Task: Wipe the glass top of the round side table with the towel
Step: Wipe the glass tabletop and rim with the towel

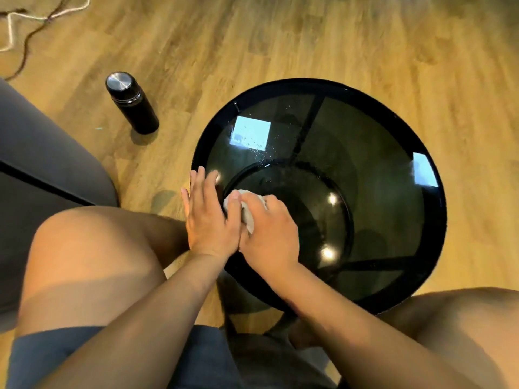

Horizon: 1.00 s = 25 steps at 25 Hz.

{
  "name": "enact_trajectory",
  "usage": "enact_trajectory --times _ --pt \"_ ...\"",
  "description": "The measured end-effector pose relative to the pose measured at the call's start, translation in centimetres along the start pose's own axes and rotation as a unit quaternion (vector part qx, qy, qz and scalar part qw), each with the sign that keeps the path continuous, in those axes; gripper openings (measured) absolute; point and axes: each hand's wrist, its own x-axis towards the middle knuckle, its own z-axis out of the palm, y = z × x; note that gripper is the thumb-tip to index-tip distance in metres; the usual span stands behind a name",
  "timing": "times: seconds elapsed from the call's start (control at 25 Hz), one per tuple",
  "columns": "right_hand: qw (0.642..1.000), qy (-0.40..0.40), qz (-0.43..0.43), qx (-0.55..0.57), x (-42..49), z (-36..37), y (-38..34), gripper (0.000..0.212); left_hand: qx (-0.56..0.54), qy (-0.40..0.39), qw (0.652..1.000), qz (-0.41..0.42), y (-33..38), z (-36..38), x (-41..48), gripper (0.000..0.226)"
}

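The round side table (429, 220) has a black rim and a dark smoked glass top with small water droplets near its far left part. A small white towel (247, 217) lies bunched on the glass at the near left. My right hand (269, 234) is closed over the towel and presses it on the glass. My left hand (209, 217) lies flat with fingers apart at the table's left rim, its thumb touching the towel. Most of the towel is hidden under both hands.
A black flask with a steel lid (131, 103) stands on the wooden floor left of the table. A grey sofa (42, 153) fills the left edge. Cables (25, 29) lie at the far left corner. My bare knees flank the table's near side.
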Motion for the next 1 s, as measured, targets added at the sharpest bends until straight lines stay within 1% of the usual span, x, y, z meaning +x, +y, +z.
enact_trajectory --times 0.04,0.12,0.16,0.2,0.24,0.32,0.4,0.44,0.48,0.56,0.6,0.68,0.76,0.8,0.84,0.88,0.92,1.0 --pt "0.999 -0.023 -0.042 0.006 -0.6 0.2 -0.5 0.039 -0.007 -0.001 1.0 -0.003 0.1 -0.1 -0.1 0.06" --pt "0.993 -0.038 -0.104 -0.028 -1.2 -0.9 2.0 0.04 -0.003 -0.002 1.0 0.004 0.0 -0.1 -0.1 0.059" --pt "0.992 -0.04 -0.113 -0.048 -1.6 -2.0 4.0 0.037 -0.003 -0.002 1.0 0.008 -0.1 0.0 -0.1 0.059" --pt "0.992 -0.041 -0.104 -0.063 -1.8 -3.3 6.2 0.035 -0.004 -0.001 1.0 0.009 -0.2 0.0 0.0 0.059" --pt "0.994 -0.033 -0.075 -0.076 -1.6 -4.8 8.8 0.033 -0.006 -0.002 1.0 0.007 -0.2 0.0 0.0 0.06" --pt "0.992 -0.001 0.029 -0.127 -0.3 -8.3 14.6 0.034 -0.007 -0.001 1.0 0.003 -0.3 0.0 0.0 0.061" --pt "0.971 0.024 0.178 -0.16 1.0 -12.3 19.6 0.039 -0.011 -0.001 1.0 0.006 -0.3 -0.1 -0.1 0.061" --pt "0.957 0.03 0.244 -0.151 1.2 -13.7 21.1 0.041 -0.016 0.0 1.0 0.007 -0.2 -0.1 0.0 0.06" --pt "0.949 0.033 0.279 -0.142 1.0 -14.1 21.6 0.042 -0.02 0.001 1.0 0.006 -0.2 -0.1 0.0 0.06" --pt "0.949 0.026 0.281 -0.141 -0.4 -12.9 19.8 0.043 -0.024 0.002 1.0 0.003 -0.3 -0.1 0.0 0.06" --pt "0.956 0.02 0.258 -0.141 -1.8 -11.8 18.1 0.043 -0.029 0.0 1.0 0.004 -0.4 -0.1 0.0 0.06" --pt "0.973 -0.012 0.192 -0.126 -5.2 -9.6 13.2 0.042 -0.037 -0.005 0.999 0.003 -0.4 0.0 0.0 0.061" --pt "0.988 -0.068 0.109 -0.09 -7.8 -7.2 8.5 0.042 -0.034 -0.006 0.999 0.008 -0.2 -0.1 0.0 0.059" --pt "0.992 -0.095 0.059 -0.058 -8.6 -6.1 6.5 0.043 -0.026 -0.006 1.0 0.016 -0.1 -0.1 -0.1 0.056" --pt "0.993 -0.115 0.026 -0.007 -9.0 -5.4 4.7 0.043 -0.021 -0.008 0.999 0.025 -0.1 -0.2 -0.3 0.051" --pt "0.991 -0.117 0.028 0.065 -9.0 -5.1 3.3 0.042 -0.031 -0.015 0.999 0.028 0.0 -0.5 -0.3 0.046" --pt "0.983 -0.098 0.059 0.147 -8.8 -5.4 2.6 0.038 -0.064 -0.031 0.997 0.025 0.6 -0.9 -0.4 0.04" --pt "0.952 -0.011 0.148 0.268 -8.5 -6.5 3.5 0.028 -0.175 -0.105 0.979 0.022 3.0 -1.6 -1.1 0.026"
